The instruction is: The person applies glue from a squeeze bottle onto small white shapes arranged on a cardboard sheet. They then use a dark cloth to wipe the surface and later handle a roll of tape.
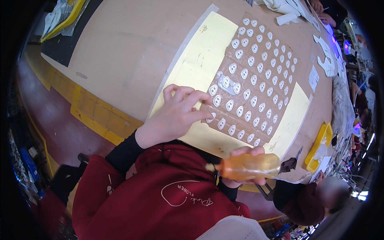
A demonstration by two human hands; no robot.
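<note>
A squeeze bottle (250, 166) of amber liquid, its pale tip pointing left, lies sideways in my right hand (249, 151), whose fingers wrap around it near the table's front edge. My left hand (176, 113) rests over the lower left corner of a brown sheet (256, 96). Its thumb touches a small white oval piece (211, 117) there, while the index finger bends apart from the thumb. Rows of similar white pieces with dark centres cover the sheet. One piece (226, 82) among them sits on a clear plastic scrap.
Yellow paper (198, 56) lies beneath the brown sheet on the large table (124, 48). A yellow tray (320, 146) stands at the right edge, with another person (304, 200) close by. White cut pieces (328, 58) lie at the far right. Another person's hands show at the top right.
</note>
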